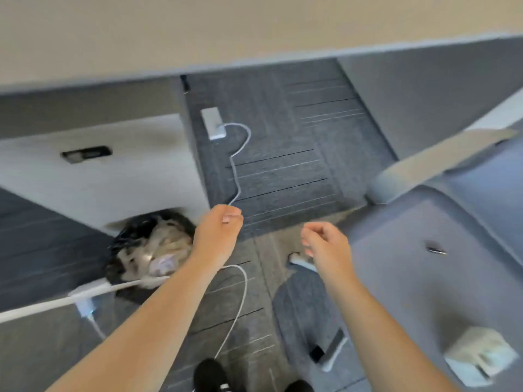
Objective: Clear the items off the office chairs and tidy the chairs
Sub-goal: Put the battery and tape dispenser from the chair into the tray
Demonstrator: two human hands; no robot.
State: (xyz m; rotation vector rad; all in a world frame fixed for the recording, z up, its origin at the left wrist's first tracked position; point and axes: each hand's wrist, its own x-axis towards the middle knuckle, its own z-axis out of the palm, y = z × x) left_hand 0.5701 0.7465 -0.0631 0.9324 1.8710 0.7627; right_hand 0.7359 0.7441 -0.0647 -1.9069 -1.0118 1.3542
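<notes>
My left hand (pixel 219 236) pinches a white cable (pixel 239 165) between thumb and fingers. The cable runs from my fingertips to a grey adapter block (pixel 213 123) over the carpet, and I cannot tell whether the block hangs or lies there. Another stretch of white cable (pixel 240 295) loops below my wrist. My right hand (pixel 325 244) hovers left of the blue-grey office chair seat (pixel 410 292), fingers loosely curled and holding nothing. On the seat lie a small dark clip (pixel 437 249) and a white charger block (pixel 478 356). The chair's grey armrest (pixel 441 161) is behind.
A bin with a black bag (pixel 150 250) full of crumpled paper stands under a white drawer cabinet (pixel 99 176). A beige desk top (pixel 226 29) spans the back. A white power strip (pixel 85 295) crosses the left floor. My black shoes (pixel 209 374) are below.
</notes>
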